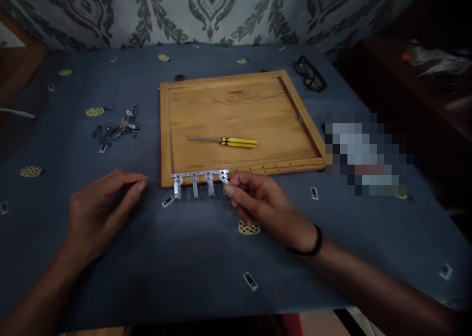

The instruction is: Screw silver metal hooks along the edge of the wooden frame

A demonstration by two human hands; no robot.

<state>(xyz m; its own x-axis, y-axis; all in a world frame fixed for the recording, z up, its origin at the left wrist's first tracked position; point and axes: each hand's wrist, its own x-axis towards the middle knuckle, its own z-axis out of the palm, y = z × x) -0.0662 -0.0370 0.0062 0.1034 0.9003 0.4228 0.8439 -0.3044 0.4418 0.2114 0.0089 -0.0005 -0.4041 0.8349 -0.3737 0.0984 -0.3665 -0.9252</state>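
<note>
A shallow wooden panel with a raised frame [221, 110] lies flat on the cloth-covered table. Along its near edge, toward the left, sits a silver metal strip with several hooks [195, 179] pointing toward me. My right hand [263, 198] is closed at the strip's right end, thumb and fingers pinching the rightmost hook. Left of the panel, my left hand [105, 203] hovers with thumb and fingertips pressed together; whether anything small is between them is hidden. A screwdriver with a yellow and black handle [239, 142] rests on the panel.
Small metal parts and screws [120, 129] lie in a loose pile on the left. Black-framed glasses [310, 74] are at the back right. A blurred-out object [363, 152] lies right of the panel. A white cable [18, 113] enters from the left.
</note>
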